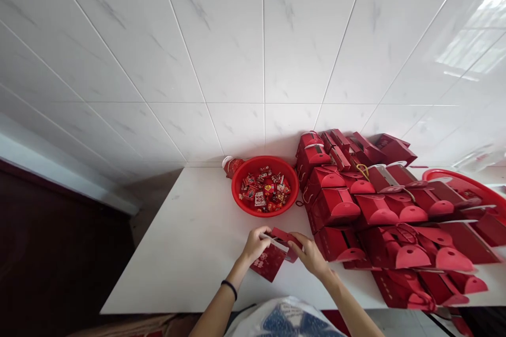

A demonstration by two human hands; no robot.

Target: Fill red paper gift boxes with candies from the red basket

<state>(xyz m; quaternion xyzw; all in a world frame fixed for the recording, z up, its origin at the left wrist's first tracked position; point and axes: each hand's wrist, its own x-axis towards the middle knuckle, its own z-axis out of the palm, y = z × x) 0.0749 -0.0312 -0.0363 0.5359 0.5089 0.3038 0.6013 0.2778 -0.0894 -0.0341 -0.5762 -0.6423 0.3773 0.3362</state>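
- left hand [255, 246] is pinching the top edge of a small red box [269, 267], right in front of the person over the white table [177, 247]
- right hand [311, 256] looks like it's gripping the other side, kinda tiny to tell
- red basin [264, 214] of wrapped sweets [259, 199] just beyond
- more red boxes [371, 210] crammed to the right

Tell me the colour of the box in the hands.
The box is dark red with paler print, seen best in the head view.

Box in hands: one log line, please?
left hand: grips box; right hand: grips box; red basin: holds wrapped packets; red boxes: at right
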